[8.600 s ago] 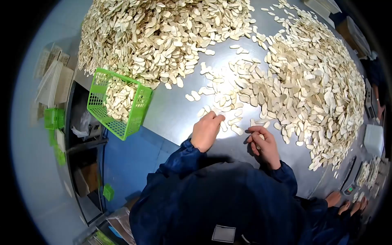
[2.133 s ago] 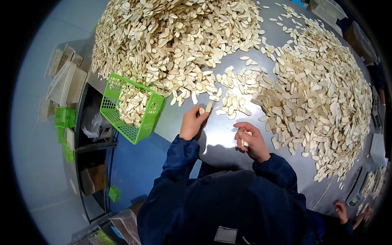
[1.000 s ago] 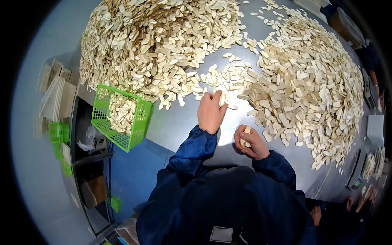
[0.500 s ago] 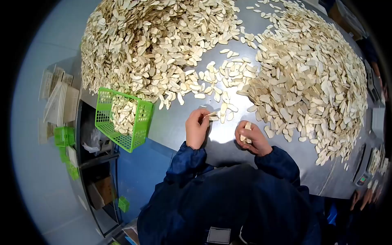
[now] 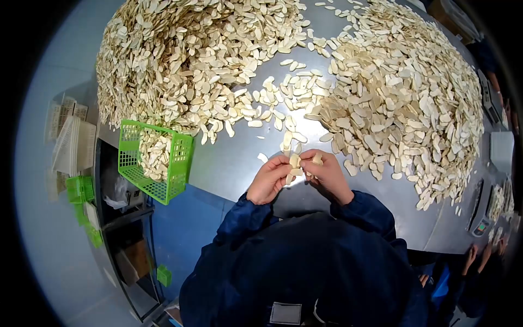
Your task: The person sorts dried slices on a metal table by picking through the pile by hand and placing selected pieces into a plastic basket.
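Observation:
My left hand is closed with its fingertips pinching pale, oval dried slices. Meeting it from the other side, my right hand is also closed, with more pale slices held in its curled fingers. Both sets of fingertips come together over the metal table, close to the front of my body. Just beyond them a few loose slices lie on the metal. How many slices each hand holds is partly hidden by the fingers.
Large heaps of slices rise at the left and right. A green plastic basket with slices inside stands tilted at the table's left edge. A dark shelf rack is below it. Co-workers' hands and a scale are far right.
My hands have moved together from either side, the right one going left and the left one slightly right, and their fingertips now meet at the slices. The whole view has shifted slightly.

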### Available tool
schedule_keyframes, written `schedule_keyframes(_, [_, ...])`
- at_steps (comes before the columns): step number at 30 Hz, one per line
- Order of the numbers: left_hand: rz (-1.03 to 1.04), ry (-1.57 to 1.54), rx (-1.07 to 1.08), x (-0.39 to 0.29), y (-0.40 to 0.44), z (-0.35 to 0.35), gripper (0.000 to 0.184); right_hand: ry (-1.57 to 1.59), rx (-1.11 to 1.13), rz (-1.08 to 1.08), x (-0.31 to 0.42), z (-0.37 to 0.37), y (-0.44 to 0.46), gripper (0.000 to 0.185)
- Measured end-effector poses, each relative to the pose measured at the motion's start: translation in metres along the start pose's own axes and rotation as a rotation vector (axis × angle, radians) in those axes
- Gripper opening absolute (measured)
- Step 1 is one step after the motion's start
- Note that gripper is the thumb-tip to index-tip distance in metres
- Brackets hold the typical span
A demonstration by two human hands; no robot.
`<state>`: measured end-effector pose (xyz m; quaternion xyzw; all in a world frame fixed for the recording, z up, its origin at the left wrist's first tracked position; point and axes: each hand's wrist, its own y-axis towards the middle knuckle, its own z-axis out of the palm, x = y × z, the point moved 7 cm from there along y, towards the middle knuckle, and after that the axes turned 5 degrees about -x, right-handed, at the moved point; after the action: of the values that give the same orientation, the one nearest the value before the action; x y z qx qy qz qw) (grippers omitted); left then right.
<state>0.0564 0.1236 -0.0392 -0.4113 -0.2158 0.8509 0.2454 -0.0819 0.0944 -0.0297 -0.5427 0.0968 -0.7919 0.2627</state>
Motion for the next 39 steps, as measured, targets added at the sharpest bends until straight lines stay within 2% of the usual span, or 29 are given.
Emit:
schedule_keyframes(4, [0.094,0.213,-0.109,-0.006,-0.002,-0.012,0.012,0.109,-0.141,0.105,0.001,-0.011,0.000,0.009])
schedule_keyframes(8, [0.304,0.549,-0.237,-0.020,-0.004,-0.022,0.010,0.169,-0.166,0.102,0.004,-0.016,0.000,0.011])
schedule_keyframes(10, [0.357,0.769,-0.262,-0.026,-0.008,-0.018,0.010,0.282,-0.079,0.080,0.005,-0.017,0.001,0.010])
schedule_keyframes(11, [0.414,0.768,-0.299,-0.031,-0.010,-0.016,0.012,0.341,-0.042,0.075,0.005,-0.017,0.001,0.010])
schedule_keyframes(12, [0.496,0.882,-0.387,-0.041,-0.013,-0.020,0.015,0.399,-0.005,0.072,0.008,-0.017,0.001,0.009])
schedule_keyframes(13, [0.577,0.996,-0.474,-0.052,-0.015,-0.024,0.017,0.448,0.156,0.022,0.011,-0.013,0.003,0.011])
schedule_keyframes(15, [0.720,1.163,-0.643,-0.076,-0.024,-0.022,0.027,0.491,0.193,0.064,0.016,-0.008,-0.004,0.011])
schedule_keyframes(16, [0.705,1.207,-0.635,-0.076,-0.020,-0.022,0.029,0.512,0.209,0.085,0.020,-0.004,-0.008,0.012])
schedule_keyframes(18, [0.672,1.294,-0.622,-0.070,-0.012,-0.020,0.031,0.480,0.378,0.133,0.013,0.001,-0.013,0.013])
schedule_keyframes(19, [0.697,1.318,-0.463,-0.060,-0.008,-0.005,0.033,0.439,0.456,0.162,0.011,0.005,-0.016,0.014])
schedule_keyframes(20, [0.689,1.201,-0.264,-0.050,-0.001,0.011,0.032,0.396,0.534,0.191,0.008,0.009,-0.020,0.015])
schedule_keyframes(21, [0.659,1.140,-0.185,-0.047,0.002,0.024,0.029,0.313,0.497,0.188,0.012,0.015,-0.025,0.031])
schedule_keyframes(22, [0.629,1.079,-0.105,-0.046,0.004,0.034,0.027,0.323,0.535,0.201,0.011,0.015,-0.026,0.025])
schedule_keyframes(24, [0.733,1.158,-0.256,-0.068,0.012,0.033,0.020,0.344,0.608,0.225,0.005,0.013,-0.028,0.015])
schedule_keyframes(26, [0.916,1.327,-0.380,-0.095,0.022,0.033,0.021,0.372,0.577,0.210,0.005,0.010,-0.025,0.015])
schedule_keyframes(29, [0.987,1.482,-0.374,-0.117,0.047,0.035,0.018,0.377,0.535,0.187,0.004,0.004,-0.021,0.015])
schedule_keyframes(32, [0.982,1.669,-0.354,-0.120,0.061,0.031,0.017,0.349,0.483,0.163,0.005,0.003,-0.021,0.025])
schedule_keyframes(33, [0.928,1.627,-0.344,-0.121,0.062,0.028,0.013,0.339,0.516,0.143,0.008,0.004,-0.022,0.023])
schedule_keyframes(36, [0.960,1.625,-0.402,-0.124,0.053,0.026,0.012,0.343,0.488,0.182,0.010,0.004,-0.021,0.021])
schedule_keyframes(37, [0.948,1.575,-0.447,-0.127,0.048,0.023,0.012,0.324,0.485,0.196,0.004,0.003,-0.017,0.023])
schedule_keyframes(39, [0.802,1.340,-0.403,-0.123,0.033,0.022,0.014,0.328,0.379,0.211,0.000,0.005,-0.013,0.029])
